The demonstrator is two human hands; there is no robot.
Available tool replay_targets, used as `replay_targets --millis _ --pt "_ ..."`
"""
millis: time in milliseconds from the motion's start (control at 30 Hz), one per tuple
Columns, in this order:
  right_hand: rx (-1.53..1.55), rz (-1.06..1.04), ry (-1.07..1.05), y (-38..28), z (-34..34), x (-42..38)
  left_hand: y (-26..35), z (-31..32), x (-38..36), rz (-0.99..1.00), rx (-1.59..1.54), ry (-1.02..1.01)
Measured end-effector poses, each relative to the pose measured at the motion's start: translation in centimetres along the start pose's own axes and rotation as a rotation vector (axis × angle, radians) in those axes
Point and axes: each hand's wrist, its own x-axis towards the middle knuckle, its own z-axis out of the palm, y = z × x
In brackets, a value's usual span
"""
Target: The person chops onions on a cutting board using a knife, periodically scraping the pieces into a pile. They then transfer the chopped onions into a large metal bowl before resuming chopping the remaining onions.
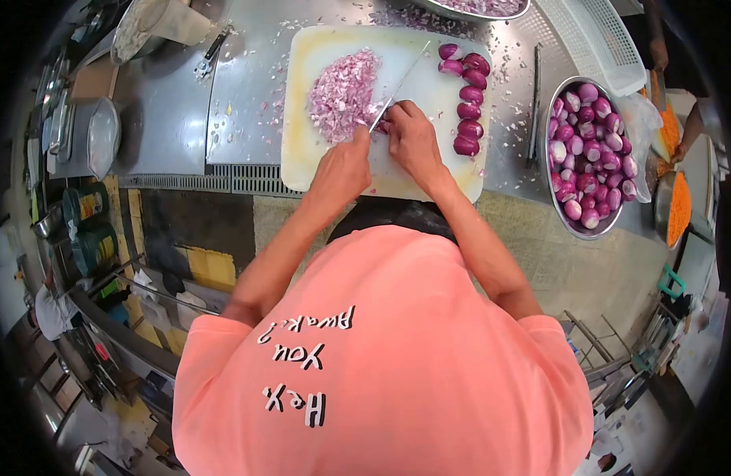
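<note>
My left hand (346,165) is closed round the handle end of a knife (402,82), whose blade points up and to the right over a white cutting board (304,163). Close beside it, the bent fingers of my right hand (413,139) press on a piece of red onion (383,124), partly hidden by the fingers and the blade. A heap of chopped onion (342,94) lies on the board to the left of the knife. Several peeled purple onion halves (470,110) form a column near the board's right edge.
A metal bowl of peeled onions (589,159) stands on the right, below a white perforated basket (595,40). Another bowl with chopped onion (484,8) is at the top. A small knife (215,47) lies at the upper left. Another person's hand (683,149) is at far right, near orange food.
</note>
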Motion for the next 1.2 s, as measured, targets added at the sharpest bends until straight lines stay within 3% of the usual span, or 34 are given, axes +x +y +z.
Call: replay_targets --millis 167,267,467,567,767,867,967,1200 --pt "0.013 0.009 0.021 0.2 0.1 -0.1 1.5 -3.0 -1.2 -0.046 -0.089 -0.041" --pt "0.054 0.031 0.037 0.5 0.4 -0.2 -0.5 0.9 0.1 0.044 -0.034 0.015" --pt "0.069 0.043 0.044 0.4 0.3 -0.3 1.4 -2.4 -1.1 -0.044 -0.054 -0.047" --pt "0.078 0.025 0.068 0.3 0.4 -0.4 -0.5 1.3 0.3 0.037 -0.026 0.007" --pt "0.045 0.012 0.066 1.0 0.5 -0.6 1.2 -1.7 -0.7 0.024 -0.1 -0.013" --pt "0.095 0.019 0.078 0.4 0.2 -0.6 -0.6 1.9 1.1 0.04 -0.015 0.05" --pt "0.067 0.023 0.044 0.7 -0.1 -0.8 0.1 -1.2 1.3 0.039 -0.066 0.021" --pt "0.036 0.024 0.072 0.0 0.3 -0.4 -1.8 -0.2 1.3 -0.059 -0.032 0.059"
